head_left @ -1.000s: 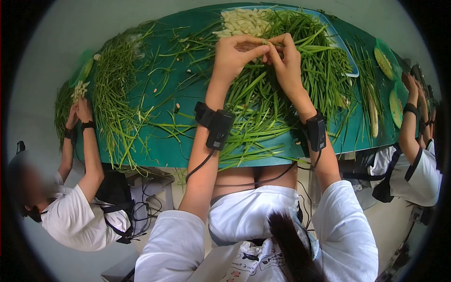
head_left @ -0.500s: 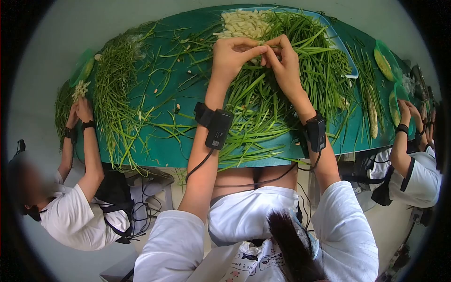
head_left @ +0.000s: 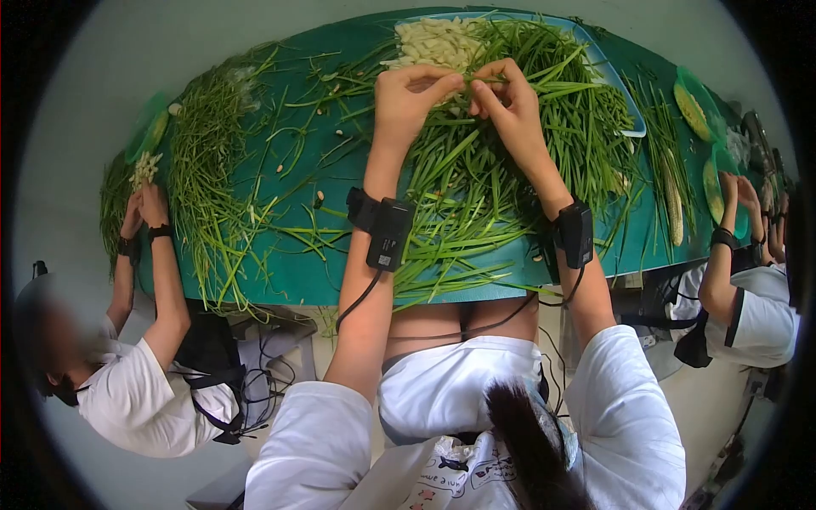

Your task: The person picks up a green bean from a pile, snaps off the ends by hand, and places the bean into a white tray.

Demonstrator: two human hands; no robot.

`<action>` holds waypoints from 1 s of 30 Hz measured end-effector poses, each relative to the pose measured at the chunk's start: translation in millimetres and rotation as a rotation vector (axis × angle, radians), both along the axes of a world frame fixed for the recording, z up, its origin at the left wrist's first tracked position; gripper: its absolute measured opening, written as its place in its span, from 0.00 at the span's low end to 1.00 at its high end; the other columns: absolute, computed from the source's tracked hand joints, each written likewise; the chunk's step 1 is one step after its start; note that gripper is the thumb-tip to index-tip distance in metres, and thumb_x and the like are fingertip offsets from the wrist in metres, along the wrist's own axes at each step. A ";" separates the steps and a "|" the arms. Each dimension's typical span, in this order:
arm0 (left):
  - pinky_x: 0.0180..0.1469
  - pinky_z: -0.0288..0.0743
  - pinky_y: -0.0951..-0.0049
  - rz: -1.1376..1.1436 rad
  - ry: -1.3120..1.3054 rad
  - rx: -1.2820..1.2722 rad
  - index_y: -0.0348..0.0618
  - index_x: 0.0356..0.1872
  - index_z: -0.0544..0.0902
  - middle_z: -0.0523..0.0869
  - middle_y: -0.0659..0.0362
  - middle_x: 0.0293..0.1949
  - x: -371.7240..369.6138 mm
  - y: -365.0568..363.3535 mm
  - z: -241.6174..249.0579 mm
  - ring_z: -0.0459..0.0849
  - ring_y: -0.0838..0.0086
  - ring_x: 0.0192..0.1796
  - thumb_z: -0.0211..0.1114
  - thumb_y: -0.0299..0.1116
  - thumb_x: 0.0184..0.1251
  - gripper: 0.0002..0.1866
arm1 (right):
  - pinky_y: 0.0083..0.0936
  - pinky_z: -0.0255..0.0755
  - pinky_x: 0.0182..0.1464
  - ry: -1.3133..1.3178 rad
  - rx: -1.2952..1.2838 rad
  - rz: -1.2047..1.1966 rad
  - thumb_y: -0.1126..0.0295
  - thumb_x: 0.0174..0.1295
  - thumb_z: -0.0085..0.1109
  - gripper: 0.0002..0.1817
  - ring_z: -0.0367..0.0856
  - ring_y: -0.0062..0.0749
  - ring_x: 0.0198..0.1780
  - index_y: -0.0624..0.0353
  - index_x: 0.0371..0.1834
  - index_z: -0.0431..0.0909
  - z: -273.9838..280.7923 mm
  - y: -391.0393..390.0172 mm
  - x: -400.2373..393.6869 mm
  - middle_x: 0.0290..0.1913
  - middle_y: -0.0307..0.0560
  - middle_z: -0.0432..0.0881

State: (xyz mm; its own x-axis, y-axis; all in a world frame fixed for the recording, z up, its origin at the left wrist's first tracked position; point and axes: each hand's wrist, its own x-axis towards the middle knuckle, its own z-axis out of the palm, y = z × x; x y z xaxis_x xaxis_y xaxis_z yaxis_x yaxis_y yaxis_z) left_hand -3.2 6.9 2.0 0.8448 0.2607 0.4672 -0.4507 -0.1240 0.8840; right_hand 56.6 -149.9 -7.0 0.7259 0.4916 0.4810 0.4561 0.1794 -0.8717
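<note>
My left hand [head_left: 406, 98] and my right hand [head_left: 512, 102] are raised over the far middle of the table, a small gap between them. Both are closed in a pinch on one thin green stalk [head_left: 469, 79], which spans the gap. Beneath and to the right of them lies a big heap of long green stalks [head_left: 578, 127], which look like chives. Just behind my left hand is a pile of pale whitish pieces [head_left: 438, 42], too small to name surely. The heap and pieces partly cover a blue-and-white tray [head_left: 633, 119].
A thinner-stemmed green heap [head_left: 208, 161] lies on the left of the green table [head_left: 331, 187], with loose stems scattered between. At the left edge a person's hands [head_left: 146, 206] hold pale pieces. Another person's hands [head_left: 738, 194] are by a green basket [head_left: 718, 183] at right.
My hands have drawn slightly apart, the left moving a little leftward, so the green stalk between them shows. At the far right, the other person's hands have lifted and separated slightly.
</note>
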 end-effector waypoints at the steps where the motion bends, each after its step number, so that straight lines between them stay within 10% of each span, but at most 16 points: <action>1: 0.35 0.72 0.83 -0.008 -0.006 -0.007 0.34 0.36 0.87 0.85 0.63 0.30 1.1 -0.5 -0.6 0.79 0.85 0.31 0.70 0.27 0.61 0.07 | 0.16 0.67 0.28 0.001 0.000 0.000 0.71 0.68 0.55 0.07 0.76 0.17 0.27 0.61 0.41 0.69 -0.4 -0.5 0.8 0.26 0.39 0.79; 30: 0.35 0.66 0.81 -0.230 0.021 -0.118 0.39 0.37 0.84 0.79 0.67 0.26 -4.9 -2.0 6.8 0.74 0.84 0.30 0.66 0.29 0.64 0.05 | 0.15 0.66 0.31 0.146 0.130 0.117 0.69 0.66 0.58 0.09 0.72 0.16 0.26 0.61 0.43 0.72 4.2 -2.6 4.3 0.24 0.36 0.77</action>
